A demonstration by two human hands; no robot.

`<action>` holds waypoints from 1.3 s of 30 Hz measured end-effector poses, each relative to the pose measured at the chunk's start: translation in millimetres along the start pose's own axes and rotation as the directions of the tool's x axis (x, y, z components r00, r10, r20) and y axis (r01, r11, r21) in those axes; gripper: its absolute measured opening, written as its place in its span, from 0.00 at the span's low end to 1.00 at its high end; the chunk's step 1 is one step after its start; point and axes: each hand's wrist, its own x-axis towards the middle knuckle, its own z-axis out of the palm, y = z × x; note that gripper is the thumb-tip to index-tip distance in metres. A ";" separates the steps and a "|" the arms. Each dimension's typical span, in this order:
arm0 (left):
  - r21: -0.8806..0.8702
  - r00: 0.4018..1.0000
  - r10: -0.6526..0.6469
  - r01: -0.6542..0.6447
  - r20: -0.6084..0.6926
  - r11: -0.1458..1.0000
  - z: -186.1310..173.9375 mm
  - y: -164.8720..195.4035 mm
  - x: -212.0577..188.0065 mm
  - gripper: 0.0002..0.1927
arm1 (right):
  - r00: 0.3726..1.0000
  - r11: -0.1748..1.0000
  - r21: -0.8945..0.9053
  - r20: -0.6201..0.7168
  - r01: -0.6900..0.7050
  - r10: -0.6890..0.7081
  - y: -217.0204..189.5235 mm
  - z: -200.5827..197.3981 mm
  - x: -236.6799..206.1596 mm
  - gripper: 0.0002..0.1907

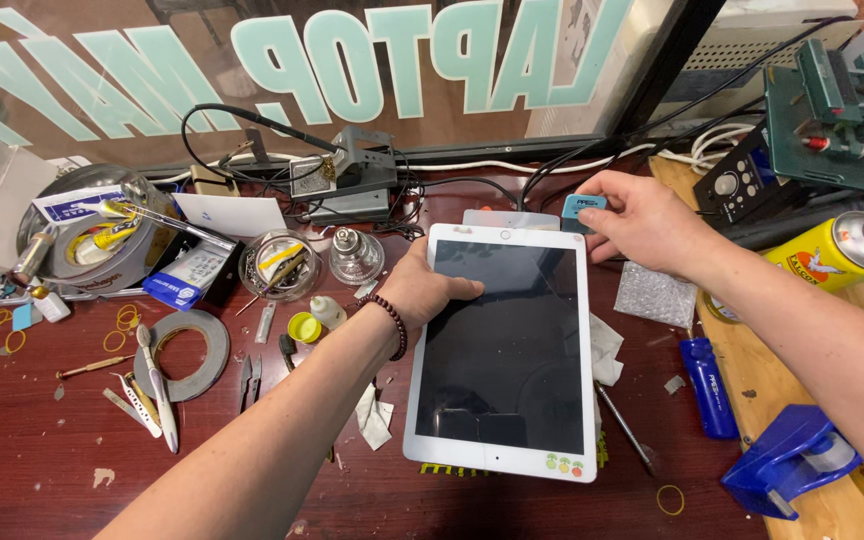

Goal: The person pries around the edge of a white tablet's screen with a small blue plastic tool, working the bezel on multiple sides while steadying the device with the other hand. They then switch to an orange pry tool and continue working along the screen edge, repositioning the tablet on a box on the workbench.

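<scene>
A white tablet (504, 350) with a dark screen lies face up on the dark red workbench (52, 450). My left hand (422, 288) grips its upper left edge, thumb on the glass, a beaded bracelet on the wrist. My right hand (642, 222) is just past the tablet's top right corner and pinches a small blue plastic pick (584, 207) that touches the top edge. A thin grey panel (512, 217) shows under the tablet's top edge.
A tape roll (187, 352), tweezers, a glass dish (279, 262), small bottles and rubber bands lie left. A soldering stand (352, 175) with cables sits behind. At right are a yellow spray can (837, 250), a blue tape dispenser (790, 460), a blue tool (708, 386) and a wooden board (832, 500).
</scene>
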 end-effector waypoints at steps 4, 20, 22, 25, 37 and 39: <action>-0.029 1.000 -0.011 0.011 -0.004 1.000 3.4 1.3 2.9 0.36 | 1.000 0.999 -0.038 -0.016 -0.013 0.012 1.2 -0.4 6.4 0.11; -0.029 1.000 -0.003 0.003 0.010 1.000 9.5 -5.5 -2.0 0.35 | 0.996 0.968 -0.244 -0.049 0.056 -0.070 -7.2 6.4 -10.9 0.12; -0.030 1.000 -0.010 0.010 0.007 0.999 9.5 -6.9 -3.5 0.35 | 0.991 0.948 -0.308 -0.072 0.083 -0.111 -5.4 8.2 -15.9 0.11; -0.075 1.000 0.009 -0.007 0.022 0.997 10.4 -9.3 -3.3 0.36 | 0.928 0.828 -0.502 -0.123 0.248 -0.353 -1.1 10.5 -26.5 0.10; -0.033 1.000 0.000 0.000 -0.003 0.999 6.3 0.9 -12.2 0.36 | 0.826 0.742 -0.557 -0.164 0.373 -0.539 -28.7 55.3 -22.1 0.08; -0.079 0.999 -0.026 0.028 0.022 0.997 2.3 9.3 -18.0 0.36 | 0.800 0.679 -0.606 -0.113 0.414 -0.589 -36.9 51.2 -24.7 0.08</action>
